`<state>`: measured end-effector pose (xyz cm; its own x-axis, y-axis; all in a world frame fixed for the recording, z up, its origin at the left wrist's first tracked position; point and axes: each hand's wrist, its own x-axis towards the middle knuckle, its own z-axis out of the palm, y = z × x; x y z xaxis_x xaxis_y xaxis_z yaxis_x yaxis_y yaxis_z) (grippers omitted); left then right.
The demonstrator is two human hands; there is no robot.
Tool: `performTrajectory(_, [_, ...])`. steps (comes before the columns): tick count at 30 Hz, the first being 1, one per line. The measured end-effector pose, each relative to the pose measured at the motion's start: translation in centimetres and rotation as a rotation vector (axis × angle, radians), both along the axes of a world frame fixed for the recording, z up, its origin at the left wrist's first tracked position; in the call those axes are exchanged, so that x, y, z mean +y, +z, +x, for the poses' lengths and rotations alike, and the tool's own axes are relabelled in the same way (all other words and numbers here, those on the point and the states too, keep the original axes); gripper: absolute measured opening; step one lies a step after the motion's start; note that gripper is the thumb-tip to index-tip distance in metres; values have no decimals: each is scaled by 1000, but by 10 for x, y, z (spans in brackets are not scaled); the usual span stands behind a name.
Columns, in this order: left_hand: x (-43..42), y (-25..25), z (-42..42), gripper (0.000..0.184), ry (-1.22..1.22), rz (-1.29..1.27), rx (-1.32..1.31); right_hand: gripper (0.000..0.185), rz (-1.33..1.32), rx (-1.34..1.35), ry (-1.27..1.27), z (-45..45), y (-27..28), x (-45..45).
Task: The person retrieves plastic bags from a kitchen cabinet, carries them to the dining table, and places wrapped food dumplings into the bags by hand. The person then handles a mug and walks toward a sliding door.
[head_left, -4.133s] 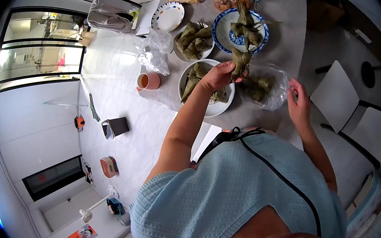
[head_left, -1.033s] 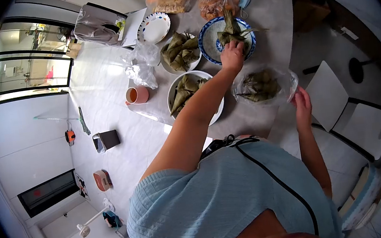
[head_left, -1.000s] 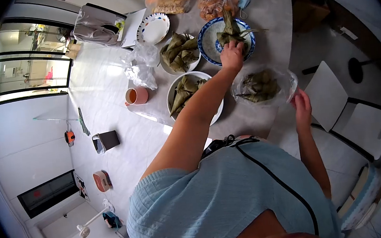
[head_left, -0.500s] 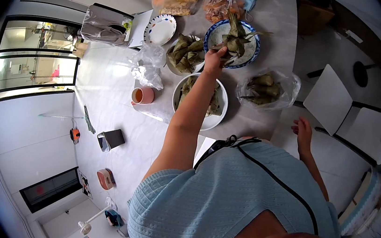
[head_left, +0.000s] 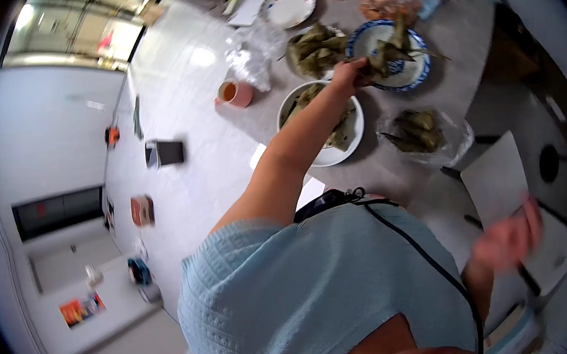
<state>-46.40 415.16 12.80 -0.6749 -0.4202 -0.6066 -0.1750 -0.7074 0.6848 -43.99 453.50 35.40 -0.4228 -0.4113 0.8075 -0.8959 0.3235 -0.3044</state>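
Observation:
My left hand (head_left: 354, 74) reaches over the table and is closed on a leaf-wrapped rice dumpling (head_left: 380, 64), which hangs over the near-left rim of a blue-and-white bowl (head_left: 418, 79). More leaf wrapping and string ends show at the bowl's middle. Under my left forearm stands a white bowl (head_left: 285, 117) with leaf-wrapped dumplings (head_left: 338, 132), partly hidden by the arm. Beyond it, another plate carries more wrapped dumplings (head_left: 314, 51). Away from the table, my right hand (head_left: 511, 238) is blurred, with fingers apart and nothing seen in it, near a white chair (head_left: 497, 180).
A clear bag of dark dumplings (head_left: 422, 132) lies at the near right of the table. Bags of orange-brown food (head_left: 389, 0), a patterned plate (head_left: 287, 7), crumpled plastic (head_left: 252, 58) and a pink cup of tea (head_left: 235, 93) surround the bowls. A bin (head_left: 167, 152) stands on the floor.
The view has turned, shifting the table up and right. My left hand still grips the dumpling, now a little nearer the bowl's left rim. My right hand has swung outward to the right.

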Motion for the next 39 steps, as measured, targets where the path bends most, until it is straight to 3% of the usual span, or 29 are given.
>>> performTrajectory(5, [3,-8,1,29,178,-79,-98,41,-379,536,475,14,103,-15])
performTrajectory(10, [-4,-26,6,28,138,-76,-58,60,-606,813,647,38,161,-46])
performTrajectory(14, [-6,-33,8,23,155,-73,-86,57,-659,740,796,51,150,-23])
performTrajectory(18, [-4,-25,11,22,163,-93,-115,58,-597,696,731,43,151,-34])
performTrajectory(20, [3,-12,11,22,164,-169,-124,57,-701,765,831,44,154,-44])
performTrajectory(26, [4,-16,3,17,113,-232,-118,54,-679,748,702,48,155,-40])
performTrajectory(30, [-1,-38,-6,15,102,-175,-44,54,-614,753,773,45,159,-38])
performTrajectory(39, [13,-30,-20,19,58,-325,-171,51,-640,797,660,44,157,-33])
